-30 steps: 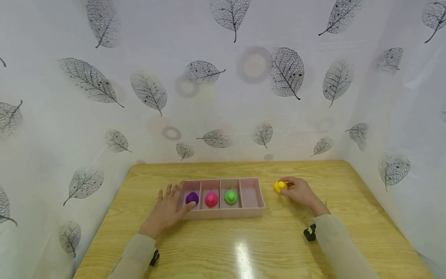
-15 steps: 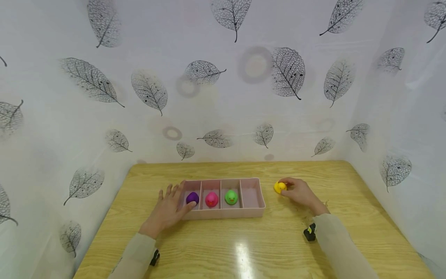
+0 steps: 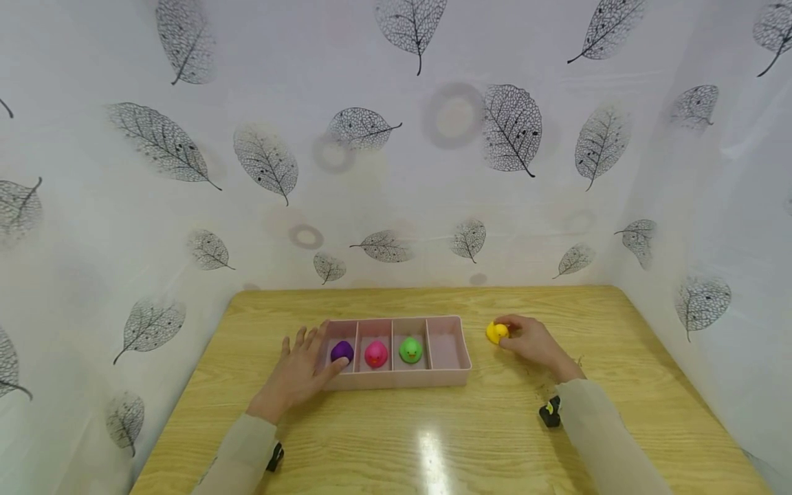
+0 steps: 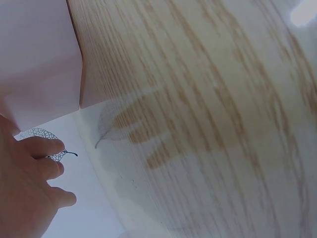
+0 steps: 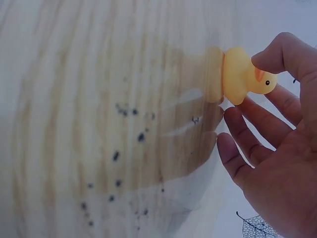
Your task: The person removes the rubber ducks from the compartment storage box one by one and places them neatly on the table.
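Observation:
A pale pink tray (image 3: pixel 399 379) with a row of compartments sits on the table. My left hand (image 3: pixel 301 371) rests at its left end, fingers spread, the thumb reaching over the front rim beside a rounded purple toy (image 3: pixel 342 351). A pink rubber duck (image 3: pixel 375 354) and a green rubber duck (image 3: pixel 410 350) occupy the two middle compartments; the rightmost holds nothing. Right of the tray, my right hand (image 3: pixel 531 340) pinches a yellow rubber duck (image 3: pixel 496 333) between thumb and fingers. In the right wrist view the yellow duck (image 5: pixel 235 74) stands with its base against the tabletop.
The wooden table (image 3: pixel 371 440) has a glossy surface that reflects light. White leaf-printed sheeting (image 3: pixel 396 179) rises behind it and on both sides. Small dark marks (image 5: pixel 141 137) dot the tabletop near my right hand.
The yellow duck has turned slightly in my right hand, its head now more toward the right. My left hand and the tray stay where they were.

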{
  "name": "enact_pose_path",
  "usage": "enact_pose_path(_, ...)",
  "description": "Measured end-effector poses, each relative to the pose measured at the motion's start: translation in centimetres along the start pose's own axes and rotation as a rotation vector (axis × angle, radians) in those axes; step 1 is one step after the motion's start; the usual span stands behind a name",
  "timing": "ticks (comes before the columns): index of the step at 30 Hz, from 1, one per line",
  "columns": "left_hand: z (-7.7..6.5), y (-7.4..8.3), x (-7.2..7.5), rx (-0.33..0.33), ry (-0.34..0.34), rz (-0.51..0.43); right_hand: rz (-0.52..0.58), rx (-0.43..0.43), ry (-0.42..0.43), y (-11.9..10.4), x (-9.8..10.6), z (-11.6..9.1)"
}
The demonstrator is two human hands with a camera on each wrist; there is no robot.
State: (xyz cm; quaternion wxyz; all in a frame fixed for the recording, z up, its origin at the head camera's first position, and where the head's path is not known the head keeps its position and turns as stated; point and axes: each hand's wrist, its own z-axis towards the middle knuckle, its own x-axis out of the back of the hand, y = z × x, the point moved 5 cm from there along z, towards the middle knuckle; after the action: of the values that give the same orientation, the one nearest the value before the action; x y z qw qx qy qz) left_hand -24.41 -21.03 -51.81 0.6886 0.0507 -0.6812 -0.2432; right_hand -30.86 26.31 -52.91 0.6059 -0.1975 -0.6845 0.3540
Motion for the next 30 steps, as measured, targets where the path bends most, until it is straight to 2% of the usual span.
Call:
enact_pose_path(6,0.0,-0.1,-0.1,0.006,0.000,0.000,-0.073,-0.002,0.021,-0.9,0.3,-0.1)
enact_pose_path(11,0.0,-0.1,0.0,0.007,0.002,0.003,-0.113,0.040,0.061,-3.2,0.8,-0.3)
enact_pose_path(19,0.0,0.0,0.1,0.012,-0.011,0.007,-0.055,0.207,0.102,-7.3,0.4,-0.3)
enact_pose_path(25,0.0,0.0,0.0,0.020,-0.021,0.007,0.000,0.277,0.091,-10.3,-0.3,-0.4)
enact_pose_path(30,0.1,-0.2,-0.1,0.017,-0.022,-0.005,0.015,0.303,0.066,-12.0,-1.4,-0.5)
